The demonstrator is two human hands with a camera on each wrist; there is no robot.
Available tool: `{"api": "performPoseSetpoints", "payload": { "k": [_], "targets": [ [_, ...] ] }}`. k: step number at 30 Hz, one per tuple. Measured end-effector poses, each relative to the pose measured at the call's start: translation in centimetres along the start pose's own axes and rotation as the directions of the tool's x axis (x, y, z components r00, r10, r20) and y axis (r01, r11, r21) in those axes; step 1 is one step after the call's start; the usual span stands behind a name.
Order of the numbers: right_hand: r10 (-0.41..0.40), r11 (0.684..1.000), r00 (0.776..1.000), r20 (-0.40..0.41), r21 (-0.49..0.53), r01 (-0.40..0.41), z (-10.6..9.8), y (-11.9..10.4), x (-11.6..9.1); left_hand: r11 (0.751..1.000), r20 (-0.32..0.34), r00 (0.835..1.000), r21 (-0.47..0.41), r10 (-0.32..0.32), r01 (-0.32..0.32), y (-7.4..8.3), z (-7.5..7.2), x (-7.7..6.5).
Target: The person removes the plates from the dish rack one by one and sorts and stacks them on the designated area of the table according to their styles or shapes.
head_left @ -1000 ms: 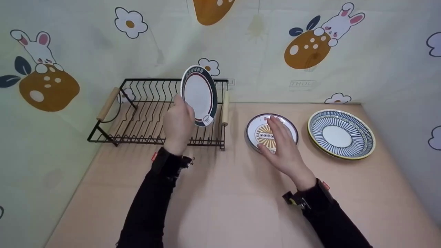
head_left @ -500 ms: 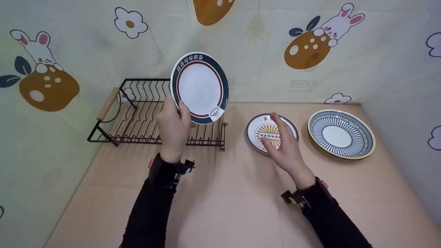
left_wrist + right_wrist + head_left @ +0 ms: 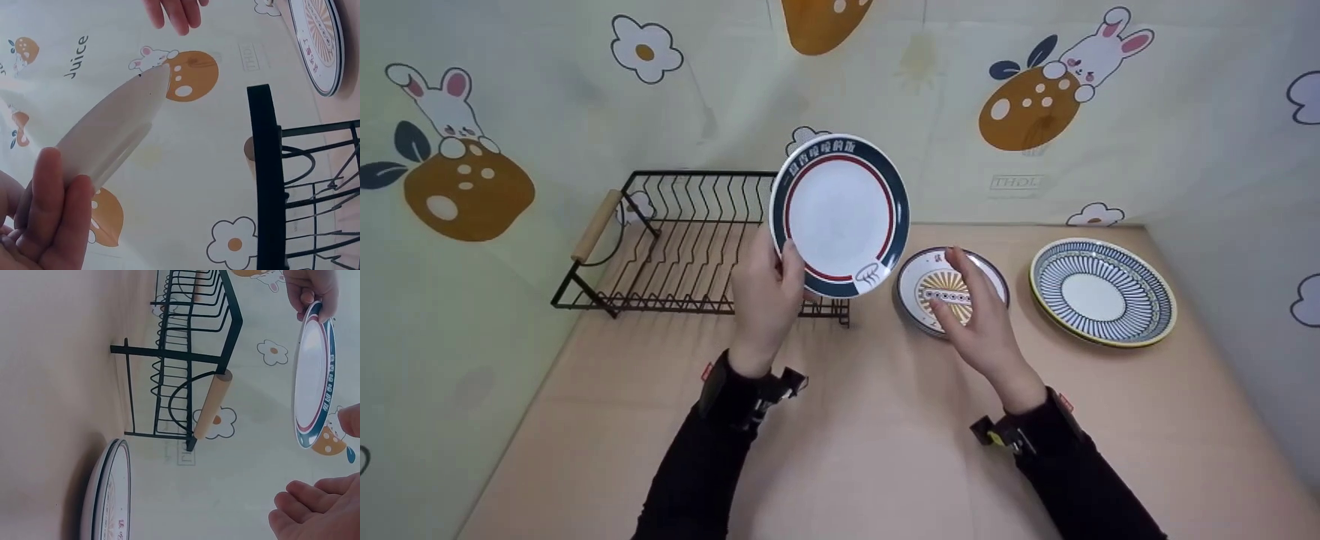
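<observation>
My left hand (image 3: 766, 307) grips a white plate (image 3: 840, 217) by its lower left rim, thumb on the face and fingers behind. The plate has a dark green band with lettering and a red ring. It is raised in front of the dish rack (image 3: 682, 240), its face toward the head camera. In the left wrist view the underside of the plate (image 3: 112, 124) shows, with fingers (image 3: 70, 214) pressed against it. My right hand (image 3: 986, 330) holds nothing; its fingers and thumb are spread above the small stacked plates (image 3: 911, 285) with the yellow sunburst pattern.
A blue-striped, yellow-rimmed dish (image 3: 1162, 300) lies at the right of the table (image 3: 877, 450). The black wire rack has wooden handles (image 3: 598, 225) at its ends. A patterned cloth (image 3: 930, 135) hangs behind.
My left hand has turned the plate from nearly edge-on to face the head camera, and carried it to the right, away from the rack. The right hand has barely moved.
</observation>
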State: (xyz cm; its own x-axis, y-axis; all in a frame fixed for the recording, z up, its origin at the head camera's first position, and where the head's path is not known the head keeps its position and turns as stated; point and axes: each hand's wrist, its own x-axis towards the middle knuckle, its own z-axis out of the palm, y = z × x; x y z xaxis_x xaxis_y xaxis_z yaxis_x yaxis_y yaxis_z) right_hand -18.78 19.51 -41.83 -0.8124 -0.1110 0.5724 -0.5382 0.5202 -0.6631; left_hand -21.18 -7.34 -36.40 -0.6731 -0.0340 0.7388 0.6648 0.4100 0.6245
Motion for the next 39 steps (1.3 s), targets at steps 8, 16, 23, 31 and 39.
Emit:
{"api": "performPoseSetpoints", "payload": {
  "k": [8, 16, 23, 31, 39],
  "targets": [
    [0.001, 0.994, 1.0, -0.013, 0.108, 0.001, 0.1, 0.1, -0.2, 0.996, 0.056, 0.997, -0.069, -0.054, 0.058, 0.0, 0.9, -1.0],
    [0.113, 0.974, 0.993, 0.025, 0.196, -0.116, 0.1, 0.0, -0.3, 0.96, 0.155, 0.975, -0.207, -0.159, 0.19, 0.1, 1.6, -1.9],
    [0.107, 0.962, 0.994, 0.038, 0.248, -0.113, 0.0, 0.2, -0.4, 0.958, 0.179, 0.975, -0.233, -0.128, 0.169, 0.0, 2.1, -2.4],
    [0.143, 0.917, 0.988, 0.054, 0.369, -0.153, -0.3, 0.1, -0.5, 0.945, 0.217, 0.97, -0.278, -0.111, 0.171, 0.0, 2.3, -2.7],
    [0.209, 0.866, 0.978, 0.028, 0.46, -0.198, -0.8, 0.0, -0.5, 0.953, 0.274, 0.95, -0.214, -0.15, 0.212, 0.0, 2.7, -2.8]
  ]
}}
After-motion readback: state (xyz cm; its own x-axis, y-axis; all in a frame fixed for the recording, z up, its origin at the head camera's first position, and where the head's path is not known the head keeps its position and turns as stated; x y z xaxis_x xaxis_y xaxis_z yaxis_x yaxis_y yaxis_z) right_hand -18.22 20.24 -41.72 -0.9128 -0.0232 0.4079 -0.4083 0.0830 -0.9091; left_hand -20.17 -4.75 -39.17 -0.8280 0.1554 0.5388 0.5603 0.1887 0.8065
